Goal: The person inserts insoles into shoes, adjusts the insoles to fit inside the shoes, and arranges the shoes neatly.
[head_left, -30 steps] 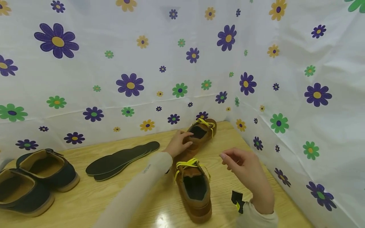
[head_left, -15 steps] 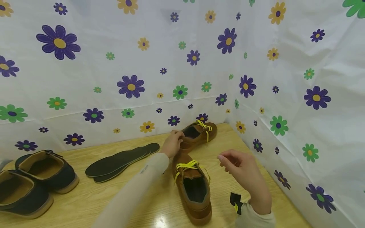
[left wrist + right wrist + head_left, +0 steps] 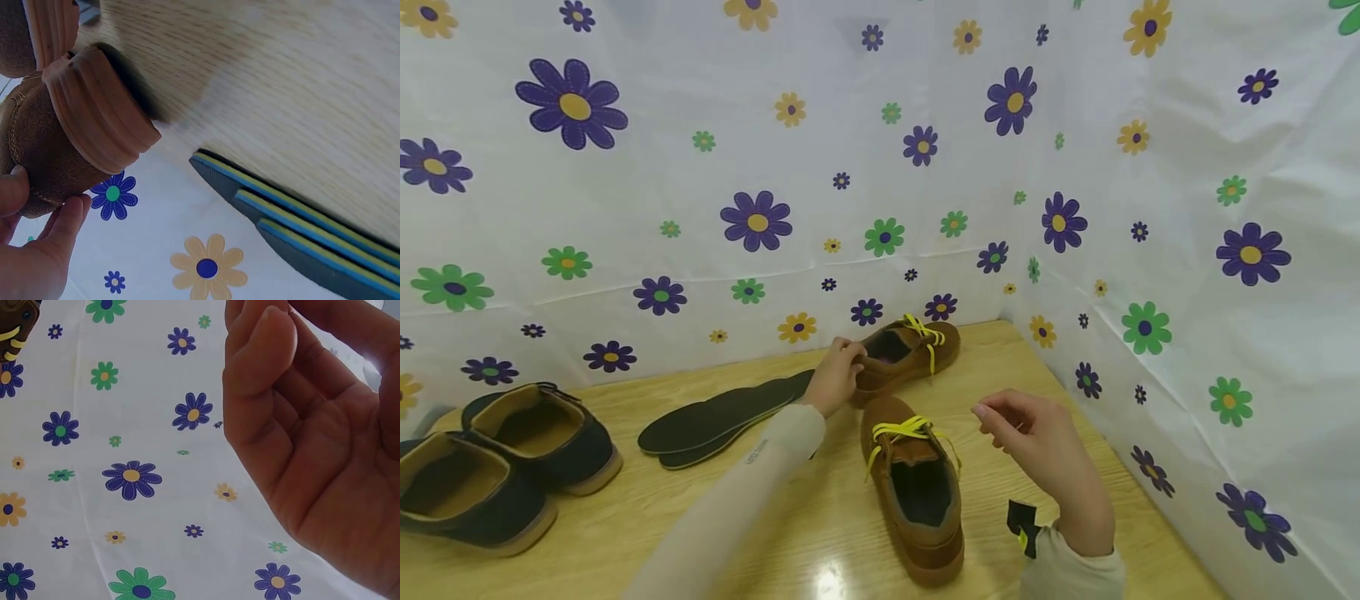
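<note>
At the back of the table, my left hand (image 3: 835, 377) pinches the heel end of a brown lace-up shoe (image 3: 904, 363) with yellow laces, its toe pointing right. The left wrist view shows thumb and fingers on the heel leather (image 3: 53, 147), above the thick layered sole. A matching brown shoe (image 3: 925, 546) stands nearer, toe away from me, its laces tied in yellow. Part of its sole overlaps the held shoe in the left wrist view. Off to the right, my right hand (image 3: 1037, 433) hovers above the table with loosely curled fingers, holding nothing.
Several black insoles (image 3: 722, 417) lie overlapped left of my left hand; their edges show yellow and blue layers. Two dark shoes (image 3: 576, 454) with tan linings stand at the far left. White flower-print sheets (image 3: 820, 167) close off the wooden table's (image 3: 775, 533) back and right side.
My left hand has shifted from the far shoe's opening to its heel, and that shoe has moved left. The right hand stays nearly still, and the head view has turned slightly left.
</note>
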The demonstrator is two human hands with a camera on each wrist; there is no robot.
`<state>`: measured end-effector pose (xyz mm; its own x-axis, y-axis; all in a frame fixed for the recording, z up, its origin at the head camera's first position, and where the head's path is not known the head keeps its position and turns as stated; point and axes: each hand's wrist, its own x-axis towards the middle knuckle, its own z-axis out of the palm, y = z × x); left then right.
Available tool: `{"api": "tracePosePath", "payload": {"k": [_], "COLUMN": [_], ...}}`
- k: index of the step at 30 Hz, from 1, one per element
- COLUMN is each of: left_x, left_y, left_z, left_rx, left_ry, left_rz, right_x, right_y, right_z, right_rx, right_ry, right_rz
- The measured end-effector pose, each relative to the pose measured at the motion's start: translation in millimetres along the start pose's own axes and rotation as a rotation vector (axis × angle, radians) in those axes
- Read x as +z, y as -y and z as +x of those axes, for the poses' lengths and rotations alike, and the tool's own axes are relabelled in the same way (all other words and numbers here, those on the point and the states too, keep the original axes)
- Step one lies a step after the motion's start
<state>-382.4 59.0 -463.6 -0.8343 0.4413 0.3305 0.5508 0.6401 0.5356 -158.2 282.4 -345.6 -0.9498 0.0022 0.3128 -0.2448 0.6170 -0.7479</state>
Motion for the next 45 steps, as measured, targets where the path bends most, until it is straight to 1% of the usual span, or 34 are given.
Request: {"api": "tracePosePath", "payload": {"k": [4, 11, 15, 17, 21, 24, 26, 33, 40, 45], "left_x": [-5.0, -16.6, -22.3, -24.4, -27.7, -30.8, -33.6, -39.5, -43.7, -42.8], "left_y": [2.2, 4.9, 6.7, 7.4, 6.6, 3.3, 0.3, -2.3, -13.9, -25.0], "left_z": [-7.3, -21.1, -28.4, -32.5, -41.7, -51.1, -58.4, -83.6, -108.1, -120.0], "left_rx": [0.04, 0.142, 0.15, 0.156, 0.194, 0.211, 0.211, 0.222, 0.246, 0.275], "left_ry": [-0.024, -0.111, -0.118, -0.117, -0.121, -0.126, -0.133, -0.195, -0.254, -0.307], "left_rz": [0.05, 0.208, 0.252, 0.271, 0.301, 0.313, 0.307, 0.279, 0.273, 0.309], "right_x": [1.5, 5.4, 10.0, 12.1, 15.3, 16.7, 17.3, 19.7, 22.8, 24.8], "right_y": [-0.7, -2.1, -2.5, -2.0, -0.7, -0.2, -0.1, 1.0, 3.7, 4.8], "right_z": [1.6, 4.9, 7.3, 8.0, 8.5, 9.5, 10.3, 12.4, 14.1, 15.2], "right_rx": [0.026, 0.078, 0.097, 0.105, 0.108, 0.11, 0.107, 0.096, 0.091, 0.116], "right_ry": [0.038, 0.147, 0.203, 0.217, 0.24, 0.255, 0.263, 0.28, 0.301, 0.304], "right_rz": [-0.003, 0.006, 0.026, 0.031, 0.022, 0.008, 0.001, -0.014, -0.02, -0.047]}}
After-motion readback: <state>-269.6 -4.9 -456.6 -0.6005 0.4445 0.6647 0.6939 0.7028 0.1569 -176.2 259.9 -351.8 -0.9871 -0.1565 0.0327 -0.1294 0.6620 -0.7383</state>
